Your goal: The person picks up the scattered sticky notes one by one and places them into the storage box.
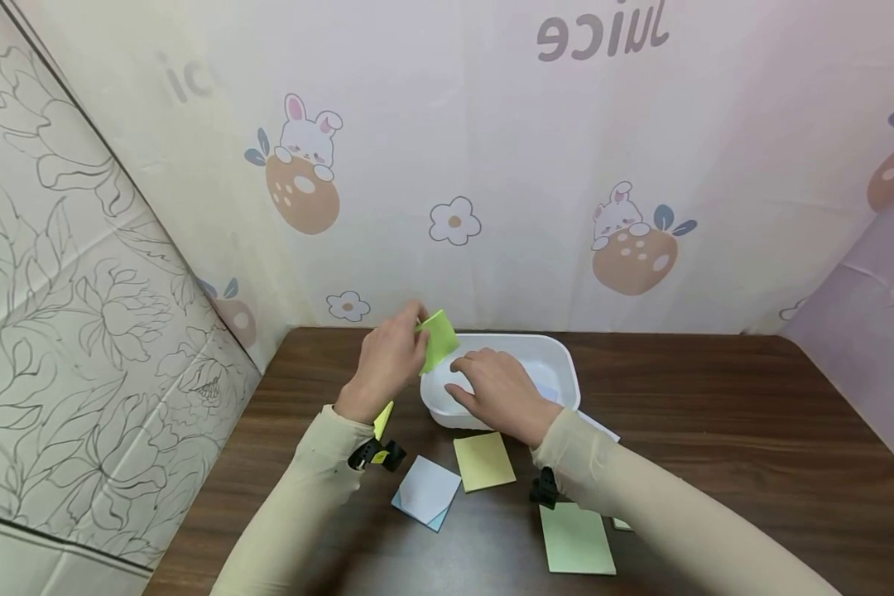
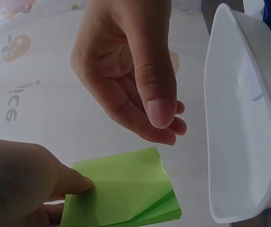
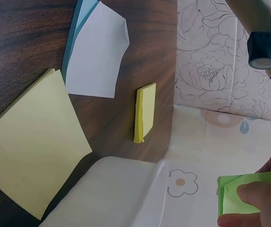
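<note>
My left hand pinches a bright green sticky note pad between thumb and fingers, raised over the left rim of a white plastic basin. In the left wrist view, the lower corner sheets of the green pad are fanned apart. Above the basin hovers my right hand, its fingers loosely bent and holding nothing. Seen from the left wrist, the right hand is beside the green pad, thumb near the fingertips. Inside the basin lies a pale blue-violet paper piece.
Before the basin lie a pale yellow note pad, a white-and-blue pad and a pale green pad. A small bright yellow pad is left of the basin. A white piece shows beside the right sleeve. Patterned curtain hangs behind.
</note>
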### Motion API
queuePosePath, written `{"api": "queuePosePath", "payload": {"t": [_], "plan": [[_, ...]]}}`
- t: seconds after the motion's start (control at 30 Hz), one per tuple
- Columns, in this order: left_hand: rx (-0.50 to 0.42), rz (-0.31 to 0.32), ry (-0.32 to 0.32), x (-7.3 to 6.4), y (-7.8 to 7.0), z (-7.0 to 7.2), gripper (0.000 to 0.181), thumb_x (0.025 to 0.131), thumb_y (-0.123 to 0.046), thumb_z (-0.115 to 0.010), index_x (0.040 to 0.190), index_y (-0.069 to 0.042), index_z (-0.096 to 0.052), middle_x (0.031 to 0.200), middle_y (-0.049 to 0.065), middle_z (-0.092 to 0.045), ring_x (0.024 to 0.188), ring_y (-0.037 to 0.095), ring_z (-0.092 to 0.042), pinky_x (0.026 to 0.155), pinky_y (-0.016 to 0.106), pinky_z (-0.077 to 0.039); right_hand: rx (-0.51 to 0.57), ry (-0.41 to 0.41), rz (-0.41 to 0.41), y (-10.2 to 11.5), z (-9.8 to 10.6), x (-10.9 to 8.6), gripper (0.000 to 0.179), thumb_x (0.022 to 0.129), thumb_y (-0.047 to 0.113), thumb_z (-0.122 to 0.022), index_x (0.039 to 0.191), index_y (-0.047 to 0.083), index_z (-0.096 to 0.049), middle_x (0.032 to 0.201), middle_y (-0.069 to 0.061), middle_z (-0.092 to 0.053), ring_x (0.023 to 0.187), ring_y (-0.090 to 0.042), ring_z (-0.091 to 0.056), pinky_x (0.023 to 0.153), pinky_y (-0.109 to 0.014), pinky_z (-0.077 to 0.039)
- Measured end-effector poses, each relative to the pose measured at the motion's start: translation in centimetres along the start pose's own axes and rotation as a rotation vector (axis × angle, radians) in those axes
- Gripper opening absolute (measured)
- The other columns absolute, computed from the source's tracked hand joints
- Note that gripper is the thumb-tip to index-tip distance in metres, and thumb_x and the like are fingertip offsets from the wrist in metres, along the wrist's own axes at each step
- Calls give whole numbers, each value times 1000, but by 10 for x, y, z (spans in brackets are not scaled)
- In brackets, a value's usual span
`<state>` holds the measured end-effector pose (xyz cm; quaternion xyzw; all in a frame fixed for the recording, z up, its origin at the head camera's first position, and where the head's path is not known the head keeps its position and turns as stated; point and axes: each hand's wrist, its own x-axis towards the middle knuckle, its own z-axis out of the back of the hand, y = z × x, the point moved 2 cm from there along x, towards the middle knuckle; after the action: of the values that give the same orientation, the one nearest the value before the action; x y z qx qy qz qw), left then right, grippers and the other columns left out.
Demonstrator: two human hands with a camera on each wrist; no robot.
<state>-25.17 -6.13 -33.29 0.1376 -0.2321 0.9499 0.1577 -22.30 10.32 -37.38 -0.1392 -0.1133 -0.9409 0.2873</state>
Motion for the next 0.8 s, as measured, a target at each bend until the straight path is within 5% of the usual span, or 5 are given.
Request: {"api": "queuePosePath", "payload": {"t": [0.53,0.8], "plan": [[-8,5,-9,5,-7,-11,12,99,-14,-62,110,-9,-63,92,12,-73,67,23,-63,58,39,-49,-5,-20,-30,-13,4,-7,28,94,31,-71,107,7,-75,98,-6,-76,88,-26,-69,75,-41,-55],[-25,23,35,8,-5,-24,12,100,-14,-60,111,-9,-60,91,11,-72,62,20,-59,54,32,-44,-8,-16,-45,-22,2,-11,28,94,31,-72,107,7,-74,100,-7,-76,88,-26,-69,75,-41,-55]]}}
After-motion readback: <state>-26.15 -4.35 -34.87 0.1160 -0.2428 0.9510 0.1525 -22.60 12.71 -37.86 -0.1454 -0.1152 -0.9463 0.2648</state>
